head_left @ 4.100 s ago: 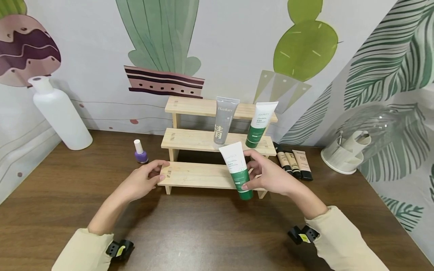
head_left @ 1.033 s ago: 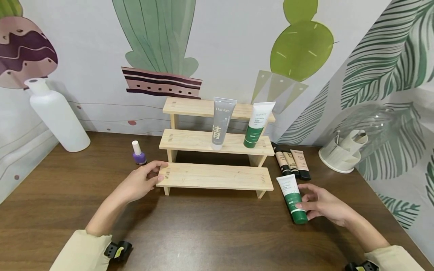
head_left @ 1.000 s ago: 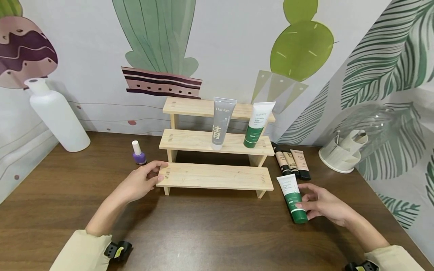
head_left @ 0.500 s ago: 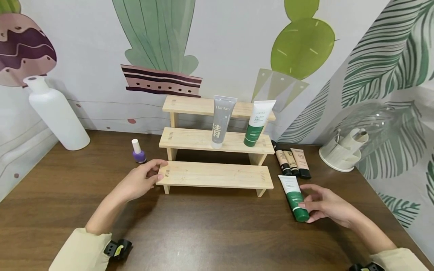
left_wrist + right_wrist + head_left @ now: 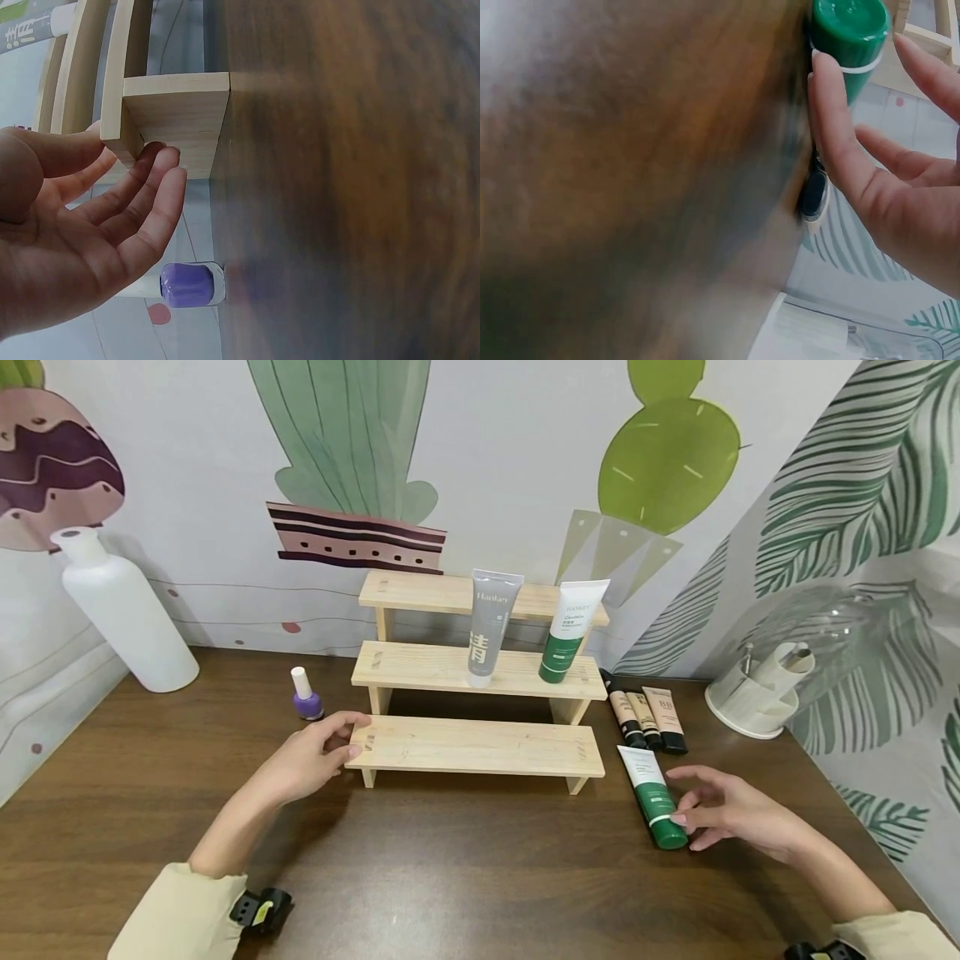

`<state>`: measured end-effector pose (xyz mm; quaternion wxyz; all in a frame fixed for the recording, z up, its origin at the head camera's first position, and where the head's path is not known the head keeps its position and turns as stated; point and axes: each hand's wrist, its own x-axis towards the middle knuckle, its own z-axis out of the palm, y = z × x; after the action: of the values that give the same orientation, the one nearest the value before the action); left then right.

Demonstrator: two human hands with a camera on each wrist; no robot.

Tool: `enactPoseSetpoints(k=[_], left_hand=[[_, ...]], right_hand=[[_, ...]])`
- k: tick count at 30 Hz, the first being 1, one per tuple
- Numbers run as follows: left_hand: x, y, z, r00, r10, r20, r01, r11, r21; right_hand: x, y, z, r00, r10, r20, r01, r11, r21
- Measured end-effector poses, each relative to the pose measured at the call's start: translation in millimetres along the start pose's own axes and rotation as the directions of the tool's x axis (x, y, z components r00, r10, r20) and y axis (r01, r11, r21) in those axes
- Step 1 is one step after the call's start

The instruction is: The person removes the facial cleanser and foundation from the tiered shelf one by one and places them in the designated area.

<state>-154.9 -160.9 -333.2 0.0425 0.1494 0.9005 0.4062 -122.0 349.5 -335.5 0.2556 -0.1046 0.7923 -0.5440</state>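
Note:
A three-step wooden display rack [image 5: 480, 745] stands at the back of the table. My left hand [image 5: 307, 760] pinches the left end of its lowest board, thumb against the edge and fingers curled beneath, as the left wrist view shows. A white-and-green squeeze tube [image 5: 654, 802] lies on the table right of the rack, its green cap toward me. Beside it is my right hand [image 5: 738, 814], fingers loosely spread, with fingertips right at the cap. On the middle step stand a grey tube [image 5: 492, 627] and a second white-and-green tube [image 5: 572, 631], both upright on their caps.
Several small foundation tubes [image 5: 664, 720] lie behind the laid-down tube. A purple nail polish bottle [image 5: 307, 697] stands left of the rack. A white bottle [image 5: 131, 618] is at the back left; a white organizer with a clear dome [image 5: 753, 702] sits at the back right.
My right hand has carried the white-and-green tube from in front of the lowest step rightward, laid it on the table and loosened its fingers. The left hand keeps its hold on the rack.

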Motion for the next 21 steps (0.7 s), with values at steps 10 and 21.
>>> enactPoseSetpoints(k=[10,21], left_hand=[[-0.5,1.6,-0.2,1.0,-0.008,-0.003,0.008,1.0,0.014],[-0.6,2.2,-0.1,1.0,-0.011,-0.003,0.011,1.0,0.021]], right_hand=[[4.1,-19,-7,0.996,-0.078,0.033,0.081,0.99,-0.116],[20.6,-47,2,0.995,-0.095,0.01,0.096,0.975,-0.199]])
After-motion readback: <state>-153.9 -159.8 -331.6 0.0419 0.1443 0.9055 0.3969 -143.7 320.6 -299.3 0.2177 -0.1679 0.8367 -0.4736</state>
